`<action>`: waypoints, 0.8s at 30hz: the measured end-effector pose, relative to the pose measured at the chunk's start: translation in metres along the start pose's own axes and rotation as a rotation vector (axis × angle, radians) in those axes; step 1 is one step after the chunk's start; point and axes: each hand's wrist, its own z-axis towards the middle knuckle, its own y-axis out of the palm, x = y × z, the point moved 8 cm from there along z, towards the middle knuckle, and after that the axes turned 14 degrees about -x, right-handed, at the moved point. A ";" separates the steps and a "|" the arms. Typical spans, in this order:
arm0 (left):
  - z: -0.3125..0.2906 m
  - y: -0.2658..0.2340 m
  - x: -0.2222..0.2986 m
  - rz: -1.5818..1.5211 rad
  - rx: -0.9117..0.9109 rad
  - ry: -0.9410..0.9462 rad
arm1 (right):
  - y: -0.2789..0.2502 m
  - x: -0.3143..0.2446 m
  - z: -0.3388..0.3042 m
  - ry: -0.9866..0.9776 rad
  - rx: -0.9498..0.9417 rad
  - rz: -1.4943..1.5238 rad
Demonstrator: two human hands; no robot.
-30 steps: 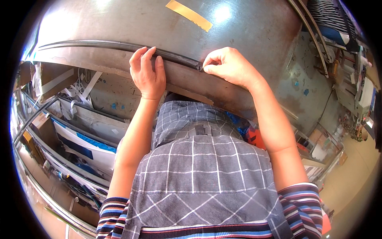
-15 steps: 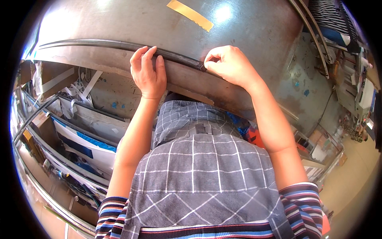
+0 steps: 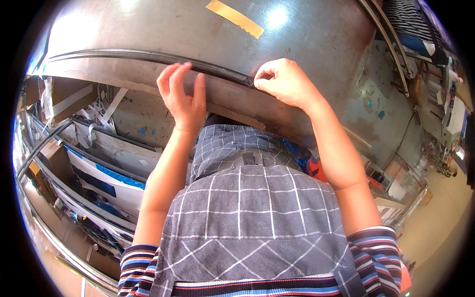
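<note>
A long, narrow black strip [image 3: 217,70], shiny along its left part, lies along the near edge of the grey metal-topped table [image 3: 316,44]. At its right end my right hand [image 3: 287,85] is closed in a pinch, thumb against forefinger, on the strip's tip. The tip itself is mostly hidden by the fingers. My left hand [image 3: 183,101] is beside the strip's middle, fingers spread and thumb apart, with nothing between them. Its fingertips reach close to the strip; whether they touch it I cannot tell.
A piece of yellow tape [image 3: 235,18] is on the tabletop ahead. Below left stands a rack [image 3: 99,163] with boards and bundled material. Metal rails [image 3: 388,39] rise at the far right, near a person in a striped top [image 3: 405,20].
My left hand has drawn back slightly toward me, and its thumb and fingers have come off the strip and spread. The right hand keeps its pinch almost unmoved.
</note>
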 end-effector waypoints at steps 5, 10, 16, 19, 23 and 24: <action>-0.043 0.055 0.015 -0.908 -0.369 -0.748 | 0.000 0.001 -0.001 0.025 -0.006 -0.028; -0.057 0.090 0.033 -1.248 -0.383 -1.126 | -0.001 -0.002 -0.004 -0.046 0.010 -0.012; -0.062 0.101 0.031 -1.372 -0.298 -1.237 | -0.001 -0.010 -0.012 -0.069 0.057 -0.104; -0.063 0.103 0.031 -1.411 -0.254 -1.229 | -0.006 -0.009 -0.014 -0.052 0.059 -0.057; -0.063 0.103 0.035 -1.498 -0.223 -1.239 | -0.008 -0.007 -0.010 -0.074 0.089 -0.067; -0.064 0.105 0.035 -1.543 -0.230 -1.242 | -0.007 -0.006 -0.008 -0.057 0.091 -0.079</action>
